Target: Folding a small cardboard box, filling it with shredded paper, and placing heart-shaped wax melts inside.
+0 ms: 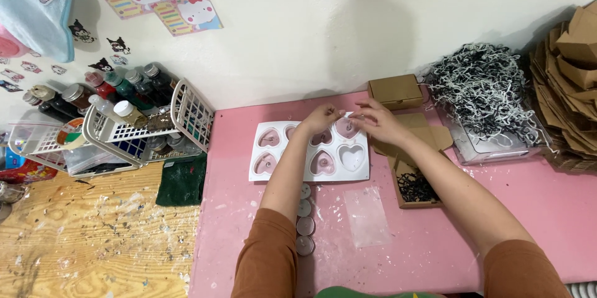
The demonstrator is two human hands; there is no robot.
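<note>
Both hands met over the white heart-shaped mould (309, 152) on the pink worktop (435, 236); left hand (320, 118) and right hand (378, 121) pinched what seemed a small white strip (347, 114) between them, above the far row

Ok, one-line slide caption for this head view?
Both hands, left hand and right hand, pinch a small white piece above a white heart-cavity mould on a pink table.

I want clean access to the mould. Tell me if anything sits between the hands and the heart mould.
Nothing visible does. The left hand and right hand are already over the heart mould, pinching a small white piece above its far row.
</note>
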